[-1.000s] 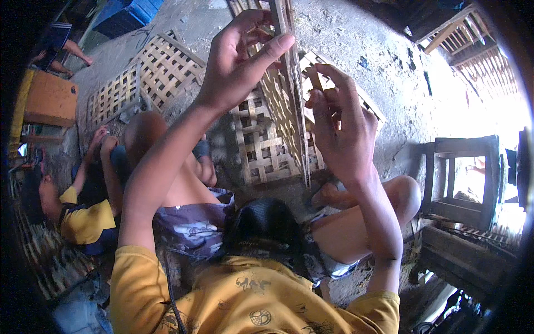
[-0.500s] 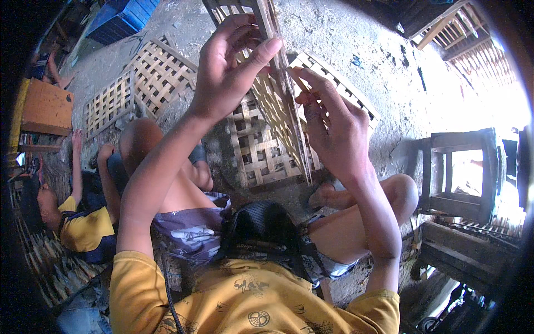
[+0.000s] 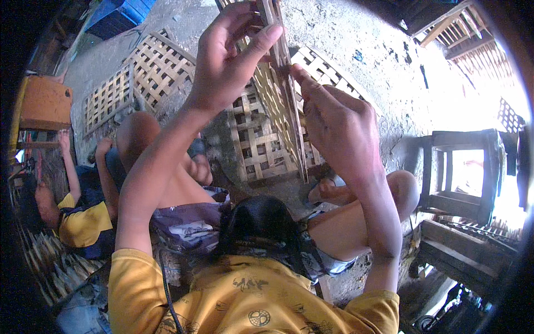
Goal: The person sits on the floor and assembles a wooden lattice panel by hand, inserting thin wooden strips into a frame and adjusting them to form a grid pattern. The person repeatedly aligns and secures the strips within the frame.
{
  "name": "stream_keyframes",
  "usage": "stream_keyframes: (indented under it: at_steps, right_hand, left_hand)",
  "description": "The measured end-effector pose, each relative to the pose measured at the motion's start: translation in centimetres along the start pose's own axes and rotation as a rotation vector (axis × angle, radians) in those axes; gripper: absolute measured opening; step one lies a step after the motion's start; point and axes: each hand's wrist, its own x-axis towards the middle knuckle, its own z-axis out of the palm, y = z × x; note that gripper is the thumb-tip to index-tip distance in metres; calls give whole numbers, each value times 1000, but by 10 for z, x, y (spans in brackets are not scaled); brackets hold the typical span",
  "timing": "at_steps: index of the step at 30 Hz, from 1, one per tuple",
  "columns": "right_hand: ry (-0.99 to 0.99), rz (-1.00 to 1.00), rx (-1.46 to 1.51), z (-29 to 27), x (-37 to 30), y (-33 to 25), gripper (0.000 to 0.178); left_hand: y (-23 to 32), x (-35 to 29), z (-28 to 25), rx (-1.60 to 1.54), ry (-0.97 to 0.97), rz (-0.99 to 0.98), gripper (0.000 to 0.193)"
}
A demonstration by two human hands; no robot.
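Observation:
A woven bamboo panel with a wooden frame point(image 3: 285, 61) stands nearly edge-on in front of me, its lattice side facing left. My left hand point(image 3: 225, 64) grips its upper part, the thumb along the frame and the fingers behind the lattice. My right hand point(image 3: 342, 125) is closed at the panel's right side, with the index fingertip against the frame edge. Whatever those curled fingers hold is hidden. Below, another woven lattice panel point(image 3: 257, 146) lies flat on the floor between my feet.
More lattice panels point(image 3: 161, 68) lie on the floor at the left, near a blue crate point(image 3: 119, 18). A person in a yellow and dark shirt point(image 3: 86, 225) sits at the far left beside an orange box point(image 3: 47, 103). A wooden stool frame point(image 3: 456, 206) stands at right.
The held panel has shifted slightly upward and turned more edge-on. My right hand's fingers have drawn together, and its index fingertip has moved up against the frame edge. The left hand keeps its grip.

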Motion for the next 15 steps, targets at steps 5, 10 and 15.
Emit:
stream_keyframes:
  at_steps: [5, 10, 15]
  right_hand:
    - [-60, -11, -39, -2, -3, -2, 44]
    - [-101, 28, -49, -5, -3, -9, 48]
    - [-86, -42, 0, -1, -10, -1, 41]
  left_hand:
    - [-2, 6, 0, -106, -11, 83, 31]
    - [-6, 8, -3, -84, -65, 128, 31]
    - [0, 8, 4, 0, 26, 89, 31]
